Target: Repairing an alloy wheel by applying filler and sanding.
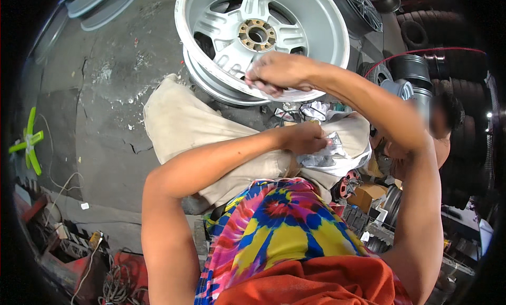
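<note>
A silver-grey alloy wheel rim (pixel 340 41) lies tilted in front of my knees, its brassy ring of bolt holes round the centre bore facing up. My right hand (pixel 279 74) is over the rim's near lip, fingers curled and slightly blurred; what they hold, if anything, cannot be made out. Lower down, above my lap, my left hand (pixel 305 138) is closed on a crumpled clear and silvery plastic bag (pixel 332 156), which rests against my right thigh. More crumpled white plastic (pixel 314 110) lies between the bag and the rim.
At the right sits another person (pixel 445 131), near stacked tyres (pixel 472 62) and metal wheel barrels (pixel 411 68). Dark rims (pixel 361 10) stand at the back right. A green star-shaped stand (pixel 29 141) is on the cracked floor at left. Cables (pixel 118 286) and red equipment are at lower left.
</note>
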### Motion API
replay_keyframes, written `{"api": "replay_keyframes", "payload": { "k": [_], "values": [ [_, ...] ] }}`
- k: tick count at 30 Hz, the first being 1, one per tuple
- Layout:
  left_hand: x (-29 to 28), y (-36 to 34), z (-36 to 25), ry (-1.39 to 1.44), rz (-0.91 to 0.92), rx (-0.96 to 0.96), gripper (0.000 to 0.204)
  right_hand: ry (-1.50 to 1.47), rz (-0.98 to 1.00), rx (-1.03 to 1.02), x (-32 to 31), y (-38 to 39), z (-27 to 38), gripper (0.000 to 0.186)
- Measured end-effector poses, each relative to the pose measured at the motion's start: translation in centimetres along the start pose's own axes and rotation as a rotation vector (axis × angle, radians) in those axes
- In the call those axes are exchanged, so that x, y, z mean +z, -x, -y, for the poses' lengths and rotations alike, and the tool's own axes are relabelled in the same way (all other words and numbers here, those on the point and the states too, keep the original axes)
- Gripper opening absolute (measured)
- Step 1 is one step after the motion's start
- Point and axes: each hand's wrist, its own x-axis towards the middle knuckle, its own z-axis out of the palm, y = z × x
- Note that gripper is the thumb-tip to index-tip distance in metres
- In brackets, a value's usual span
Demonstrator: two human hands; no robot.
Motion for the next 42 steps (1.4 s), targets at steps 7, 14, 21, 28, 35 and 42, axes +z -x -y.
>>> {"api": "replay_keyframes", "payload": {
  "k": [7,14,21,28,35,42],
  "values": [
    [-0.5,0.1,0.3,0.585,-0.101,-0.141,0.026,0.042,-0.368,-0.275,-2.2,7.5,-3.1,0.025],
    [-2.1,0.7,-2.4,1.466,-0.259,-0.213,0.042,-0.232,-0.778,-0.269,-0.6,19.2,-11.0,0.03],
    [-1.8,-0.8,-4.1,1.167,-0.231,-0.248,0.028,-0.449,-0.877,-0.31,5.5,24.3,-16.3,0.031],
    [0.4,-2.3,-6.2,0.517,-0.247,-0.172,0.029,-0.042,-1.068,-0.279,8.3,20.9,-19.1,0.014],
    [1.2,-1.2,-8.4,-0.014,-0.04,-0.226,0.016,0.138,-0.938,-0.339,10.4,21.2,-22.5,0.017],
    [2.5,-1.3,-10.2,-0.459,0.358,-0.126,0.033,0.242,-0.874,-0.526,12.5,21.9,-26.3,0.019]
  ]
}}
